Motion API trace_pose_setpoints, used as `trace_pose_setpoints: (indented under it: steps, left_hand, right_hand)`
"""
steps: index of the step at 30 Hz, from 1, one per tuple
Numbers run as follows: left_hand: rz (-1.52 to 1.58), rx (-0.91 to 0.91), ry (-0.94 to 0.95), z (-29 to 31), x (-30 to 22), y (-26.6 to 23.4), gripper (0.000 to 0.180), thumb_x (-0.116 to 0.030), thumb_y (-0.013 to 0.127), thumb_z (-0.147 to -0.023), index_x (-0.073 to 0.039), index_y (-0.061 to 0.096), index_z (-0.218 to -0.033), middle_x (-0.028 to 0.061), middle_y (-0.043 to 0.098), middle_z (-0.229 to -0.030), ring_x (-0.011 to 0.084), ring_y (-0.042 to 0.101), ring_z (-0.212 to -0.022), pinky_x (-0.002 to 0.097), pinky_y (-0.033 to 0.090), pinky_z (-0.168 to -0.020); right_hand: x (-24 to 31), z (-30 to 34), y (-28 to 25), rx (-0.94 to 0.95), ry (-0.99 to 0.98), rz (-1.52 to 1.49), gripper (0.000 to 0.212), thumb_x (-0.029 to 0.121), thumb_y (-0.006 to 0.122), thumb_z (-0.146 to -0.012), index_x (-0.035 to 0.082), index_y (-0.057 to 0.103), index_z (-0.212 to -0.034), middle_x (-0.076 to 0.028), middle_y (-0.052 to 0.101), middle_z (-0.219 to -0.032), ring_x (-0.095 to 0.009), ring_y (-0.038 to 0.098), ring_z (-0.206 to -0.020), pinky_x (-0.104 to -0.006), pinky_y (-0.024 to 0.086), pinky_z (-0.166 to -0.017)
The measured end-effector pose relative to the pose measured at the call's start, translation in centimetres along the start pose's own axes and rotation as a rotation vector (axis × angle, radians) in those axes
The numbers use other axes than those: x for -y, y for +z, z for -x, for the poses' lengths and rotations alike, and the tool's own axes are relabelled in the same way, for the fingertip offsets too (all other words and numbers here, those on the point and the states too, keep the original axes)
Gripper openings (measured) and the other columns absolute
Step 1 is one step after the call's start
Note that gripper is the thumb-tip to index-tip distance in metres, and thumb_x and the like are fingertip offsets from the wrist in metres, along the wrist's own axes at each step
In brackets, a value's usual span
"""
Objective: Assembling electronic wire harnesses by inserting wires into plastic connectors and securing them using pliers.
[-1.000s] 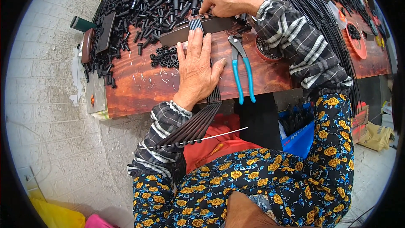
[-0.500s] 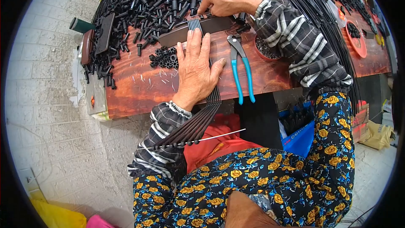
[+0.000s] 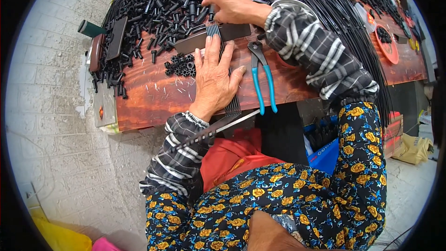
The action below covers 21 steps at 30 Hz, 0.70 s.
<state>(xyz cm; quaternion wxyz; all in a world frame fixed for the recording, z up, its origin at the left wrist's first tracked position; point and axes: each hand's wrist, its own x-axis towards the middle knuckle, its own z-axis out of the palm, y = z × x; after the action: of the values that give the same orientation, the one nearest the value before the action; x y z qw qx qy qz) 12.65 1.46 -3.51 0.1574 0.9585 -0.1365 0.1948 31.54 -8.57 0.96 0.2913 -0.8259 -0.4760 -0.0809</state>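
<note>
My left hand (image 3: 213, 76) lies flat, fingers spread, on a row of thin dark rods (image 3: 233, 104). Their far ends show past my fingertips, over a long brown block (image 3: 237, 31). Beyond the table's near edge the rods hang by my left sleeve, where a thin white rod (image 3: 239, 120) crosses them. Above the far side of the block is my right hand (image 3: 234, 7), its index finger stretched left, apart from the other bent fingers. Nothing shows clearly in it; the thumb is partly hidden. Blue-handled pliers (image 3: 262, 79) rest right of my left hand.
A heap of black tubular parts (image 3: 162, 4) covers the far table. Small black rings (image 3: 181, 65) sit left of my left hand. Long black rods (image 3: 339, 32) lie at the right, beside a red dish (image 3: 388, 46). A dark flat case (image 3: 116, 38) stands at the left.
My right hand has lifted off the rods' far ends and moved left. The hanging rod ends have swung, and the white rod now slopes more steeply. My left hand has stayed in place.
</note>
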Motion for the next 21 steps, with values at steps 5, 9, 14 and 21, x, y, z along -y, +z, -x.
trace_pose_setpoints:
  steps: [5, 9, 14, 21]
  left_hand:
    - [-0.044, -0.001, -0.015, 0.7, 0.7, -0.2, 0.061, -0.032, 0.062, -0.083, -0.005, 0.045, -0.135, 0.0251, 0.031, -0.144, 0.0402, 0.024, -0.138, 0.0586, 0.016, -0.11]
    - [-0.103, -0.012, 0.021, 0.0, 0.8, 0.7, 0.068, -0.036, 0.066, -0.079, -0.007, 0.043, -0.137, 0.0238, 0.032, -0.145, 0.0375, 0.023, -0.139, 0.0559, 0.014, -0.112]
    - [-0.029, -0.057, 0.031, -0.1, 2.2, 1.9, 0.064, -0.042, 0.066, -0.079, -0.016, 0.048, -0.135, 0.0196, 0.03, -0.147, 0.0359, 0.021, -0.14, 0.0564, 0.012, -0.112]
    - [0.443, -0.119, 0.123, -0.5, 3.4, 2.3, 0.045, -0.037, 0.056, -0.088, -0.017, 0.053, -0.129, 0.0144, 0.035, -0.145, 0.0327, 0.026, -0.139, 0.0512, 0.02, -0.111]
  right_hand:
    - [4.5, 3.9, -4.7, 0.275, 0.038, -0.255, 0.045, 0.011, 0.071, -0.064, 0.004, 0.068, -0.108, -0.008, 0.068, -0.074, -0.017, 0.061, -0.063, -0.0323, 0.048, -0.058]
    - [8.0, 8.9, -3.4, 0.721, -0.315, -0.817, 0.065, 0.033, 0.084, -0.064, 0.002, 0.063, -0.116, -0.011, 0.068, -0.094, -0.017, 0.061, -0.08, -0.0309, 0.048, -0.068]
    - [13.2, 12.4, 0.4, 0.332, -0.4, -0.506, 0.055, 0.034, 0.079, -0.071, 0.001, 0.061, -0.111, -0.02, 0.063, -0.102, -0.037, 0.061, -0.092, -0.0408, 0.048, -0.075]
    - [13.9, 11.5, 0.0, -0.015, -0.327, -0.274, 0.045, 0.03, 0.073, -0.073, -0.003, 0.061, -0.101, -0.026, 0.061, -0.098, -0.043, 0.06, -0.084, -0.0466, 0.047, -0.08]
